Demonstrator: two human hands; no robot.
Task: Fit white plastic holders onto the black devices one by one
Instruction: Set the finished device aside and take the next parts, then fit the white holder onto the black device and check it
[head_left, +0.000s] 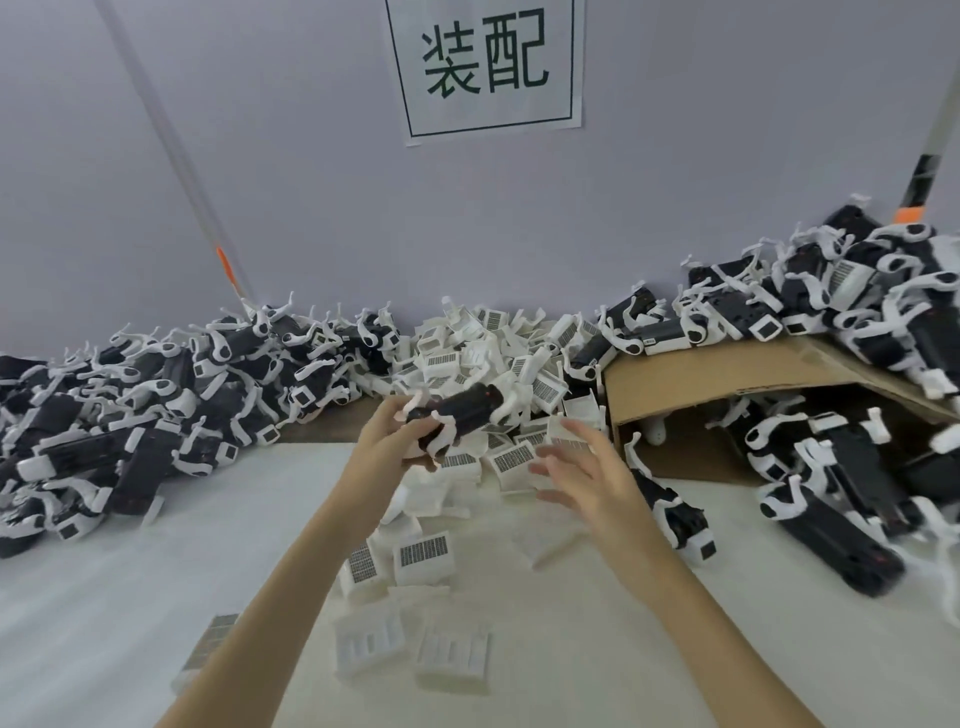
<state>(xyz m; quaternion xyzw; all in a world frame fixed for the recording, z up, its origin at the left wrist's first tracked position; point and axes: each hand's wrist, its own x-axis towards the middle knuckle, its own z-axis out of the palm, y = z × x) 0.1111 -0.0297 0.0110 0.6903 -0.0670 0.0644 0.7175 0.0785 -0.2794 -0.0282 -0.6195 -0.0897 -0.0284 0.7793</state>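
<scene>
One black device (462, 410) gripped in left hand (395, 431), right hand (576, 467) just beside, fingers spread, empty.

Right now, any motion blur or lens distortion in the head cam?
Head view: the right hand is smeared by motion, fingers spread; the left hand, its grip on a black device, is sharper. Wide-angle bending bows the wall edges and the piles at the frame sides. Lighting is flat, shadows soft, no glare.
</scene>
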